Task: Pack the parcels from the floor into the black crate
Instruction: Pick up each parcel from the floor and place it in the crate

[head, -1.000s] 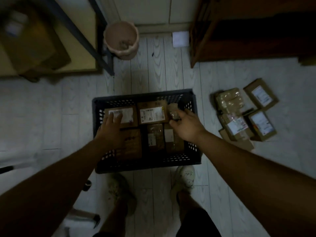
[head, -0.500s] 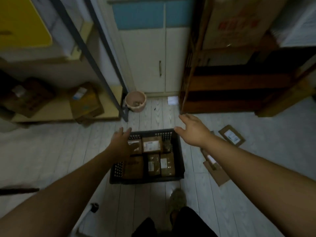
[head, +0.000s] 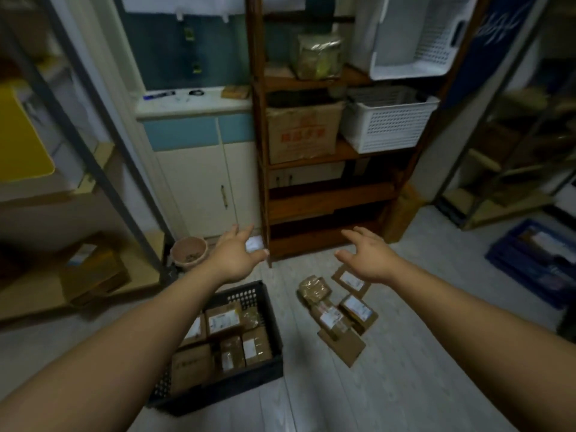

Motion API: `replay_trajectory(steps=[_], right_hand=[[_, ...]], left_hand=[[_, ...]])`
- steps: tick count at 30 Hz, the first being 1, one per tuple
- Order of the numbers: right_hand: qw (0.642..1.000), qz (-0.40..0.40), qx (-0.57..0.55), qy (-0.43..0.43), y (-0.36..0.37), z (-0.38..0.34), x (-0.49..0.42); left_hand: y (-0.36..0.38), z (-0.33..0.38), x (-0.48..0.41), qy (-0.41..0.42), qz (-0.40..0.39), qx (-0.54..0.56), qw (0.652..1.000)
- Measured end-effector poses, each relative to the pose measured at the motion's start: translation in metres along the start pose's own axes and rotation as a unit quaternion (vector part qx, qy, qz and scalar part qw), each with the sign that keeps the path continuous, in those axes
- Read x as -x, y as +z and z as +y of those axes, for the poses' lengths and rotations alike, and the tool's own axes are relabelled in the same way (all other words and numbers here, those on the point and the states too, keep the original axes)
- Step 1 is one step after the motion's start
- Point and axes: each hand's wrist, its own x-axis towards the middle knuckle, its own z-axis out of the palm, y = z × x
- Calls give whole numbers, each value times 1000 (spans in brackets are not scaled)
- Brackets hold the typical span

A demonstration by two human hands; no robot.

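1. The left grip (head: 235, 258) hung in the air with its fingers spread and loose, holding nothing, above the far end of the black crate (head: 227, 389).
2. The right grip (head: 371, 260) was spread too, palm down and empty, over the far end of the loose parcels (head: 330, 318).
3. The black crate stood on the floor (head: 389, 385) at about 7 o'clock in the view, partly hidden by the left forearm.
4. The packed parcels (head: 224, 321), brown with white labels, lay flat in rows inside it.
5. The loose parcels lay in an overlapping cluster on the floor at the crate's 3 o'clock, near it but apart.
6. A wooden shelf (head: 311, 207) stood at 12 o'clock, carrying a cardboard box (head: 299, 132) and a white basket (head: 386, 126).
7. A pot (head: 188, 252) sat at the crate's 11 o'clock, and a blue crate (head: 536, 263) at the far 3 o'clock edge.
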Motion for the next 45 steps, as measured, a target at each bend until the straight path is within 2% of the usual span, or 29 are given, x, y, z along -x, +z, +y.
replay_trajectory(steps=[6, 11, 15, 23, 38, 41, 45], right_hand=[[999, 28, 4, 36, -44, 83, 22], [997, 7, -46, 59, -60, 164, 37], [996, -13, -54, 68, -70, 226, 42], [993, -41, -84, 69, -70, 278, 4], [988, -95, -77, 96, -80, 349, -134], [986, -123, -78, 84, -70, 361, -158], [985, -147, -90, 18, -58, 381, -196]], left_hand=[[39, 105, -6, 23, -2, 11, 1000], [102, 208, -22, 43, -29, 12, 999], [144, 251, -25, 62, -46, 21, 997], [182, 253, -50, -10, -76, -2, 997], [256, 263, -194, -57, -170, 47, 983], [264, 256, -208, -46, -170, 52, 983], [278, 254, -221, -60, -116, 34, 991]])
